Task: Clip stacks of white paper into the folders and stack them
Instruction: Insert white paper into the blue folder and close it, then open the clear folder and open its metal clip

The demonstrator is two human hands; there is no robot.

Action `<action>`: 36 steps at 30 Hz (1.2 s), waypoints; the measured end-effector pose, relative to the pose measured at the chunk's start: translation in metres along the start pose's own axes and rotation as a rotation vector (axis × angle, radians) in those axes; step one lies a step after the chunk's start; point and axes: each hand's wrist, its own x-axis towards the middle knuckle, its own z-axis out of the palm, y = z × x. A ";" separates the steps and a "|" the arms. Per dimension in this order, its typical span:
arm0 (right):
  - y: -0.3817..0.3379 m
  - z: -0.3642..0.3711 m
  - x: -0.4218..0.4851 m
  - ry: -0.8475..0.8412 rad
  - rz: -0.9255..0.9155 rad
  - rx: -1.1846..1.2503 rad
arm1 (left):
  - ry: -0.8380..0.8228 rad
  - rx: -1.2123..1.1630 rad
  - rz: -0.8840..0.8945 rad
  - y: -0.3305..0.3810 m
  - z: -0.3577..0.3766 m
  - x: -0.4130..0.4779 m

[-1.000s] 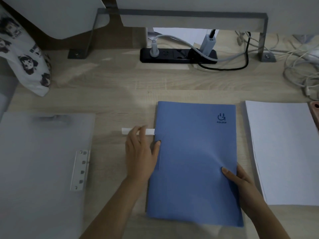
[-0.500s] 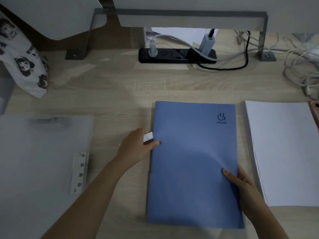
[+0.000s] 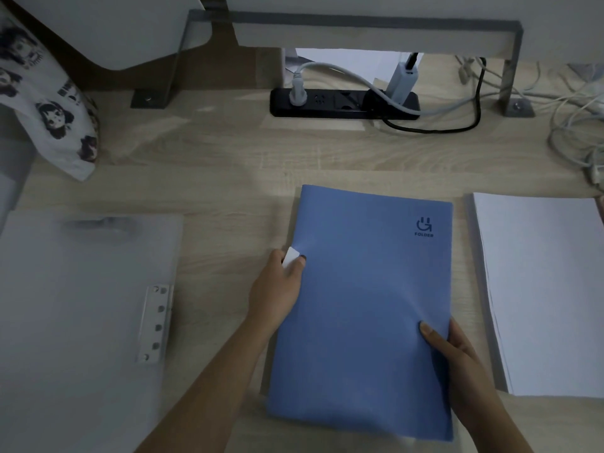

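White clip bar has slid inward since a second ago. Only a short end shows at the 9 o'clock edge of blue folder, flat on the worktop. Left hand grip pinches the bar; right hand grip holds the folder's 4 o'clock edge — clipping judged nearly done.

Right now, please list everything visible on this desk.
blue rectangular folder: one, blue, centre
stack of white paper: one, white, right of it
translucent plastic folder with metal clip: one, greyish, left
small white strip: one, white, at blue folder's left edge
black power strip: one, black, far centre
printed cloth bag: one, white-black, far left
loose cables: several, whitish, far right
left hand: pinches the strip
right hand: grips blue folder's right edge
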 end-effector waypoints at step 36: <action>-0.003 0.154 0.039 0.107 -0.386 -1.110 | 0.297 0.741 0.359 -0.104 -0.049 0.002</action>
